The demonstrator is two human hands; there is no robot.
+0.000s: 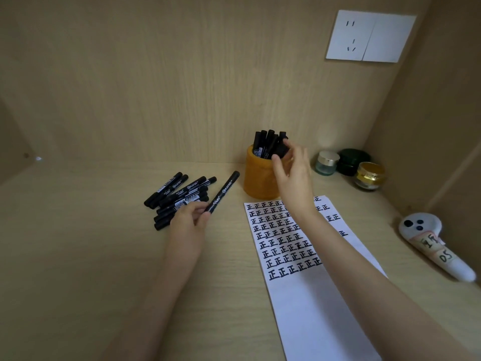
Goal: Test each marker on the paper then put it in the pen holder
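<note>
Left hand [191, 217] pinches one black marker [223, 192] near its lower end, fingers closed around it, cap end tilted up beside the loose pile of markers [179, 196] on the desk [78, 243]. Right hand [292, 175] over the orange pen holder [257, 178], fingers loosely spread, fingertips touching the markers standing inside; whether it grips one, cannot tell; paper [299, 295] lies under the right forearm.

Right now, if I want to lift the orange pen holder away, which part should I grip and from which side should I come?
Grip the pen holder low around its round wall, coming from its left. That side is bare, while the right hand is over the rim on the right and markers stick out of the top, so a grasp from above is probably blocked. It stands upright, so keep it level.
</note>
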